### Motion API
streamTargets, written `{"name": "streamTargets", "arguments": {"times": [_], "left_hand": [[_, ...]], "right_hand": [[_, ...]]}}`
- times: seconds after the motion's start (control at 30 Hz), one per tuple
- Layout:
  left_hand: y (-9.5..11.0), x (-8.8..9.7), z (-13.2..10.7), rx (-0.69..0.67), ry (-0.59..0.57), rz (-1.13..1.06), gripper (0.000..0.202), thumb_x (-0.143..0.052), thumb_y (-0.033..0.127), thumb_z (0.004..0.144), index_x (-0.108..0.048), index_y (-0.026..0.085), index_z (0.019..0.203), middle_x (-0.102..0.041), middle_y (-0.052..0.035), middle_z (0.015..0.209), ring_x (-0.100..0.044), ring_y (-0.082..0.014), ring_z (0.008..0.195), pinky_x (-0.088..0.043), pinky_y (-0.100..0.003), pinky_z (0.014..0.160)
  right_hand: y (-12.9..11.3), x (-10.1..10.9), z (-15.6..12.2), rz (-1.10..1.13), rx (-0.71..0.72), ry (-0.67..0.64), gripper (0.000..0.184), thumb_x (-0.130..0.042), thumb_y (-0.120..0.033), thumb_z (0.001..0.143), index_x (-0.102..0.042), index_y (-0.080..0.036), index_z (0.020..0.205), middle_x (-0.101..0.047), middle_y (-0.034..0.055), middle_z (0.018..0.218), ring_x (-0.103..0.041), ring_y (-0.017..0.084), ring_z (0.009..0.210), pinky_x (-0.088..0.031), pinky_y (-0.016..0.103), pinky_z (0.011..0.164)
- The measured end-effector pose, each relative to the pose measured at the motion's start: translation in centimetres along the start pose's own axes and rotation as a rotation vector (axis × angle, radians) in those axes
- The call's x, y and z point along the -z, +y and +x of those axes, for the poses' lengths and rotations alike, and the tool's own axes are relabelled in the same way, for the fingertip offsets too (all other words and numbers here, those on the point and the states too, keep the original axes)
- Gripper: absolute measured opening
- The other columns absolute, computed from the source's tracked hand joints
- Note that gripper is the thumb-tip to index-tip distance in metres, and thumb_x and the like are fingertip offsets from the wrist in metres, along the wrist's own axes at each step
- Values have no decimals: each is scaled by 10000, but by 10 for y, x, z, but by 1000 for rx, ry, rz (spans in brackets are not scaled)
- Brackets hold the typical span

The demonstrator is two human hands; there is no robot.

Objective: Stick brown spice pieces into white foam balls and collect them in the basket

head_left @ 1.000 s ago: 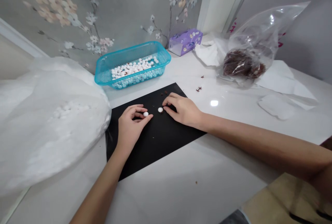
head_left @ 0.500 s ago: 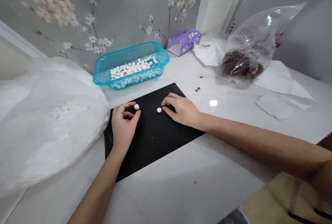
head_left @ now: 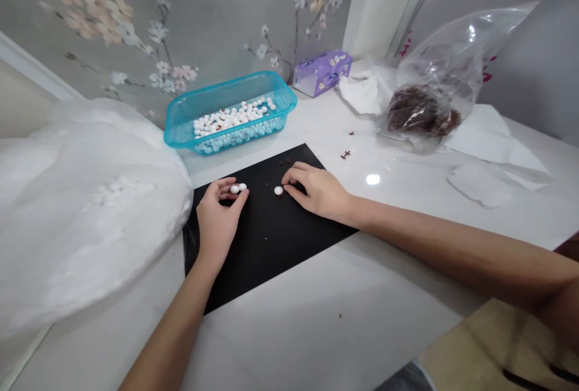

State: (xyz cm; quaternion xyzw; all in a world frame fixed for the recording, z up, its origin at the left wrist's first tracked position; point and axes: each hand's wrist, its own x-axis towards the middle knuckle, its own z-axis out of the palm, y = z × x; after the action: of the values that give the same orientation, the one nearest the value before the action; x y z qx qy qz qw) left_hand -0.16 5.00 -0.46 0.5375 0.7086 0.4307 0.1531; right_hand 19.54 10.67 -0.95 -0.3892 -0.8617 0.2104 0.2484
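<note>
Two small white balls (head_left: 238, 188) sit side by side at the fingertips of my left hand (head_left: 216, 213), between its thumb and fingers. A third white ball (head_left: 278, 190) is at the pinched thumb and forefinger of my right hand (head_left: 319, 190); a bit of brown shows just under it. Both hands are over a black mat (head_left: 257, 258). Close to the mat's far edge, above my right fingers, lie small brown star-like pieces (head_left: 284, 162).
A blue plastic basket (head_left: 181, 104) with many white balls stands behind the mat. At left is a large white bag (head_left: 113, 246) of white balls. A clear bag of brown pieces (head_left: 420, 110), papers (head_left: 497, 143) and a purple tissue pack (head_left: 323, 71) lie at the back right.
In my left hand the white balls have turned, so that two now show side by side, and the thumb has shifted slightly. My right hand has hardly moved.
</note>
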Motion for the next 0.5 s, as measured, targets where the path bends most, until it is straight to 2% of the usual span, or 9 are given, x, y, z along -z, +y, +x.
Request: {"name": "streamTargets", "arguments": {"times": [0.17,0.33,0.5], "left_hand": [[4,0,-2,-43,-67,130,349,-594,335,739,-638,172,1044,-675,-50,875,-608,-171,748,-487,-305,716],[6,0,-3,-196,-120,281,353,-534,299,785,-608,187,1112,-660,-41,905,-577,-171,775,-461,-319,776],[13,-1,-8,-249,-183,405,345,-472,262,824,-557,216,1155,-637,-25,916,-543,-166,756,-444,-284,705]], "right_hand": [[-1,1,0,58,2,17,100,-489,-197,825,-586,-179,839,-554,28,880,-535,119,719,-359,233,602],[-2,2,1,127,-28,42,85,-503,-190,811,-584,-167,821,-538,19,848,-465,82,595,-358,220,565],[-1,2,1,149,-35,49,78,-513,-189,805,-587,-162,804,-531,13,824,-437,73,569,-363,214,563]]}}
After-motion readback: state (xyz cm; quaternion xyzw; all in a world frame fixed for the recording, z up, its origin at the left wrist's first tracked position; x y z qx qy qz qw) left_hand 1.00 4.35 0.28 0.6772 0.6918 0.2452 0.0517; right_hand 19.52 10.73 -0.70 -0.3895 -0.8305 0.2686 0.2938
